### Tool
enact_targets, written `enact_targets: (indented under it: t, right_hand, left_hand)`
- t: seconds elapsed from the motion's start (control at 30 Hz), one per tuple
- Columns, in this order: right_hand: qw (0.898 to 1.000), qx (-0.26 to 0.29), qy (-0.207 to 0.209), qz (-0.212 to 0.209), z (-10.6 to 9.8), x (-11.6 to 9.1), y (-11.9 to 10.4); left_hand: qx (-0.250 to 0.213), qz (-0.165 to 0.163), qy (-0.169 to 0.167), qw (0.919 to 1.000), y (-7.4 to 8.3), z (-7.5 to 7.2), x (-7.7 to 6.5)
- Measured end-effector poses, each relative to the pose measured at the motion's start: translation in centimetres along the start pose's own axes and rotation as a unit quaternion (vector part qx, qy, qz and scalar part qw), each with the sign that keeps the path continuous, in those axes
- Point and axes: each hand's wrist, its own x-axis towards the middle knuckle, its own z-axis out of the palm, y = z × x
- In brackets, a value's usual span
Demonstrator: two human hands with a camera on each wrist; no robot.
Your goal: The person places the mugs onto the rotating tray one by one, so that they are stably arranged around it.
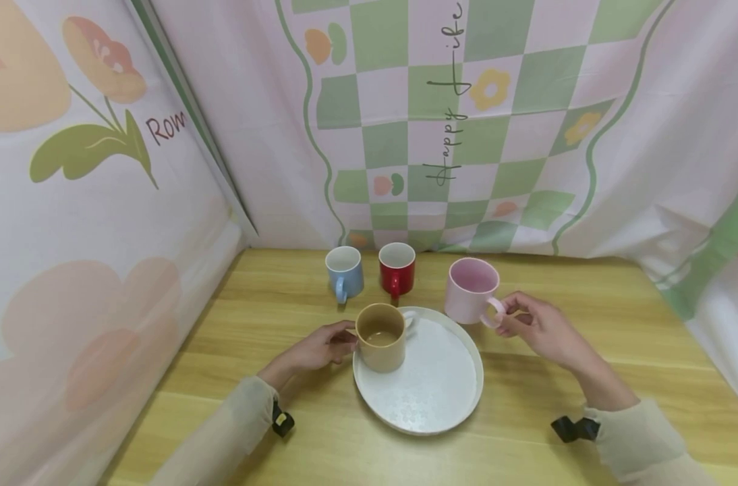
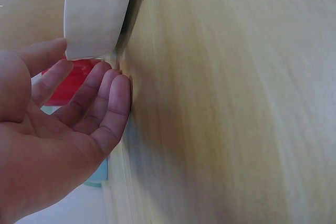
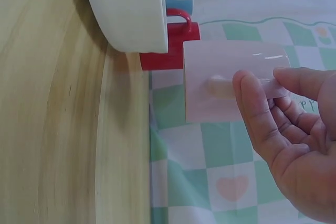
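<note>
A pink mug [image 1: 465,300] is off the table beside the white round tray [image 1: 430,398], its handle pinched by my right hand [image 1: 542,327]. The right wrist view shows thumb and fingertips on that handle, with the pink mug [image 3: 210,61] raised above the wood. On the left part of the tray stands a tan mug [image 1: 382,354] with a pale handle turned away to the right. My left hand [image 1: 317,347] is at the tan mug's left side, fingers loosely bent and fingertips right at its wall. The left wrist view shows these fingers beside the tray rim [image 2: 100,19].
Behind the tray stand a blue mug [image 1: 349,277] and a red mug [image 1: 405,278], handles toward me. All sit on a wooden table [image 1: 253,337]. A green-checked cloth [image 1: 430,135] hangs along the back, and a flowered cloth [image 1: 102,236] hangs at the left.
</note>
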Motion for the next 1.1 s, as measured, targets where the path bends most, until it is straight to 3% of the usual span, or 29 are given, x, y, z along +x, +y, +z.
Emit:
enact_targets:
  t: [0.47, 1.1]
  right_hand:
    - [0.998, 0.027, -0.040, -0.034, 1.0, -0.6, -0.9]
    - [0.992, 0.026, -0.092, -0.082, 2.3, -0.9, -0.6]
  left_hand:
    - [0.007, -0.004, 0.003, 1.0000, 0.1, 0.0, 0.0]
    - [0.012, 0.000, 0.002, 0.9999, -0.2, 0.0, 0.0]
